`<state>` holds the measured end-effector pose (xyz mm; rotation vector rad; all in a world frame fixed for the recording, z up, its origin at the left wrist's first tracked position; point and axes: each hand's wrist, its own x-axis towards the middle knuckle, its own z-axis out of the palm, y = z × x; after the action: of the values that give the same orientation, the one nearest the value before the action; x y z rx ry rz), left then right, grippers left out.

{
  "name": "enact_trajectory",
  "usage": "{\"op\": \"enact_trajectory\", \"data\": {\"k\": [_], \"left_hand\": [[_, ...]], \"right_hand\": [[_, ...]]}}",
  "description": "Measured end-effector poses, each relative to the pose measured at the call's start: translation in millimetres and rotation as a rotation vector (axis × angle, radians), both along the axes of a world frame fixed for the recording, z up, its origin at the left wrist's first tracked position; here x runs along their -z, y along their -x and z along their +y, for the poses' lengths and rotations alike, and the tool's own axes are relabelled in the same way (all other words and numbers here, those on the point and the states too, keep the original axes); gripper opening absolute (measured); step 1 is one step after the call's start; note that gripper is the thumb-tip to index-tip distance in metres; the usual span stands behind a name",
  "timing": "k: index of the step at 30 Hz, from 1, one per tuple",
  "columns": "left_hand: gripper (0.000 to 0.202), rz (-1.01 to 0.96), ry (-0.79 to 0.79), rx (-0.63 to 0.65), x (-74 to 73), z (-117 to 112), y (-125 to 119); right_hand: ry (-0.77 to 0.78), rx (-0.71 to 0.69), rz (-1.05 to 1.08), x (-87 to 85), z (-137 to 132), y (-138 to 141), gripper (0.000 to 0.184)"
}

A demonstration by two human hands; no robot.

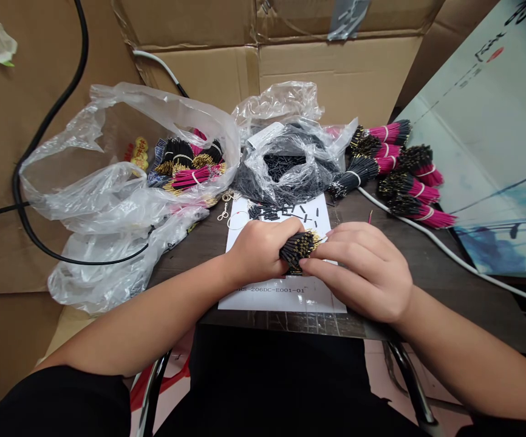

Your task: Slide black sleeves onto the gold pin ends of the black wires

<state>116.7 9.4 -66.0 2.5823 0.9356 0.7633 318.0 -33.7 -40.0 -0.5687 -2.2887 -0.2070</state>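
My left hand (260, 249) is closed in a fist round a bundle of black wires (297, 249) with gold tips that stick out to the right. My right hand (363, 267) rests just right of it, its fingers curled and pinched at the gold tips of the bundle. Both hands sit over a white printed sheet (285, 294) on a small dark table (431, 267). Several small black sleeve pieces (274, 212) lie loose on the sheet above my hands.
A clear bag of black sleeves (290, 167) lies behind the sheet. Left, a plastic bag (121, 182) holds tied pink and black wire bundles (192, 164). More tied bundles (397, 173) lie at the right. Cardboard walls, a black cable (19, 200) and a white cable (445, 249) surround the table.
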Motion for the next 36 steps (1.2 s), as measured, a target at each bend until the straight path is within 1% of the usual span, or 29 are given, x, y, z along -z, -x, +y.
{"op": "enact_trajectory", "data": {"k": [5, 8, 11, 13, 15, 17, 21, 24, 27, 30, 33, 36], "left_hand": [[0.022, -0.015, 0.037, 0.010, -0.3, 0.5, 0.0], [0.022, -0.072, 0.083, 0.030, -1.3, -0.7, -0.5], [0.014, -0.161, 0.157, 0.084, -2.4, -2.2, -0.9], [0.008, -0.205, 0.193, 0.099, -3.2, -2.8, -1.3], [0.004, -0.250, 0.221, 0.097, -4.5, -3.2, -2.0], [0.005, -0.292, 0.265, 0.101, -7.0, -3.7, -3.0], [0.019, -0.334, 0.367, 0.107, -13.7, -5.2, -4.8], [0.028, -0.340, 0.418, 0.091, -17.4, -6.3, -5.6], [0.031, -0.343, 0.450, 0.084, -18.8, -7.3, -6.3], [0.030, -0.345, 0.462, 0.081, -18.3, -8.6, -7.5], [0.024, -0.343, 0.429, -0.010, -15.2, -9.3, -9.0], [0.013, -0.324, 0.355, -0.093, -10.0, -8.8, -9.6]], "right_hand": [[0.052, 0.081, 0.076, 1.5, -1.0, 1.9, 0.023], [0.056, 0.125, 0.120, 2.8, 0.1, 2.3, 0.028], [0.112, 0.201, 0.166, 5.7, 3.6, 1.2, 0.037], [0.172, 0.230, 0.198, 7.6, 6.4, 0.7, 0.032], [0.232, 0.217, 0.237, 8.6, 8.6, 1.4, 0.026], [0.289, 0.185, 0.269, 8.5, 9.5, 3.1, 0.021], [0.351, 0.129, 0.309, 7.1, 9.3, 7.0, 0.016], [0.382, 0.103, 0.327, 6.4, 9.6, 7.7, 0.017], [0.391, 0.094, 0.316, 5.8, 10.6, 6.9, 0.018], [0.379, 0.092, 0.314, 5.0, 11.2, 5.3, 0.017], [0.339, 0.140, 0.370, 4.2, 9.6, 3.7, 0.017], [0.250, 0.158, 0.409, 3.1, 5.2, 3.5, 0.023]]}}
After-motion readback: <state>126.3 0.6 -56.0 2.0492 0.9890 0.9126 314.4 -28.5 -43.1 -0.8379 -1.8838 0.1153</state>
